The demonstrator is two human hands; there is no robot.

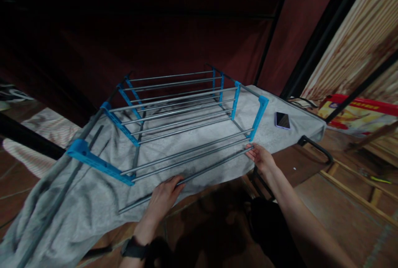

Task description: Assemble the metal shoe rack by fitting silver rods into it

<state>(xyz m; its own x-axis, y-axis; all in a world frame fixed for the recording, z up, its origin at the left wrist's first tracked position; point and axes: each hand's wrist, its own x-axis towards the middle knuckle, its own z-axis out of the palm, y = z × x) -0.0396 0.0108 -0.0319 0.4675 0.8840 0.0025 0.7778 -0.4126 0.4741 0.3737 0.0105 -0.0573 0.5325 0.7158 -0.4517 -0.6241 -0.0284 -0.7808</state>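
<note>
A rack of grey metal rods and blue plastic brackets (174, 112) lies on a grey cloth (93, 201) spread over a table. A loose grey metal rod (202, 172) runs along the rack's near edge. My left hand (164, 197) is closed around this rod near its middle. My right hand (261, 158) pinches the same rod at its right end, just below the rack's near right blue bracket (258, 116). A dark watch sits on my left wrist.
A phone (282, 120) lies face up on the cloth at the right. A dark metal frame post (323, 31) and a corrugated wall stand at the right. A red and yellow box (360, 112) and wooden slats (357, 193) lie on the floor.
</note>
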